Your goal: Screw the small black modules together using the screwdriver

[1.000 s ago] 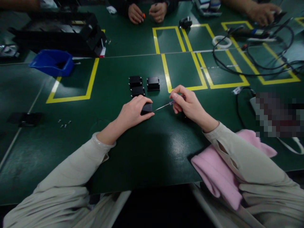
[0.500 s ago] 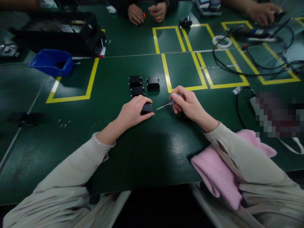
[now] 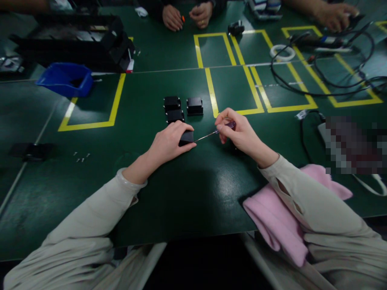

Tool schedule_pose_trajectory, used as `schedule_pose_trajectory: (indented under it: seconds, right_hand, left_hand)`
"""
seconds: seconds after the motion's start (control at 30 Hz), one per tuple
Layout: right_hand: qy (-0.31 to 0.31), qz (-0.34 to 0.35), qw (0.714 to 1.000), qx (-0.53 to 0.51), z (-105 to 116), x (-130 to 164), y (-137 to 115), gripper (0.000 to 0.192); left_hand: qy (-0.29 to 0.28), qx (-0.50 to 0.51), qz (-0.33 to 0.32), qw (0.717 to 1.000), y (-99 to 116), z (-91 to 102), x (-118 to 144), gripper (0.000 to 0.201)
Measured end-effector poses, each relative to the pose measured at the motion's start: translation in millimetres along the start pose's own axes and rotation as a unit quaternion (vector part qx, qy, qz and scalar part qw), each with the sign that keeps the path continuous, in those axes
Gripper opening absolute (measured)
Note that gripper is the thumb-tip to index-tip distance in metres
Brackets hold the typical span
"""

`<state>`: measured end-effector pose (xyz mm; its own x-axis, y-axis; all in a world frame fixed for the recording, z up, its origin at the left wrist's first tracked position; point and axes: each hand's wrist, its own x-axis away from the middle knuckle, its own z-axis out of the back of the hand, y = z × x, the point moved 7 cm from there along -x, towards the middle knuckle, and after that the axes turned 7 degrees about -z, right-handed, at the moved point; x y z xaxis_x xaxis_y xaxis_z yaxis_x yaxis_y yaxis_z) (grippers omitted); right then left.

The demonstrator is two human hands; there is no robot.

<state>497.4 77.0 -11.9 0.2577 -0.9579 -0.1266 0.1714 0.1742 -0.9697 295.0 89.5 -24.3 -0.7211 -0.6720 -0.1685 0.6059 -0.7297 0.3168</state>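
Observation:
My left hand (image 3: 169, 143) presses a small black box (image 3: 186, 137) down on the green table (image 3: 193, 189). My right hand (image 3: 238, 133) grips a thin screwdriver (image 3: 211, 133) by its purple handle; the metal tip meets the right side of that box. Just beyond lie three more black boxes: two stacked in a column (image 3: 173, 108) and one (image 3: 194, 106) to their right.
A blue bin (image 3: 65, 78) and a black tray (image 3: 75, 40) stand at the far left. Small screws (image 3: 81, 157) lie left of my arm. Black cables (image 3: 317, 72) and a white tape ring (image 3: 282, 52) sit far right. A pink cloth (image 3: 281, 217) lies under my right forearm. Other people's hands (image 3: 187, 16) work at the far edge.
My right fingers have shifted slightly on the screwdriver handle, which now shows more between them. The left hand and the box have stayed put.

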Motion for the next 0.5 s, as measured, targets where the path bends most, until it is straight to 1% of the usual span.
schedule_pose_trajectory:
  seconds: [0.5]
  right_hand:
    - [0.011, -0.021, 1.000, -0.009, 1.2, -2.6, 2.5, 0.012]
  left_hand:
    - [0.000, -0.001, -0.001, 1.000, 0.1, -0.4, 0.3, 0.042]
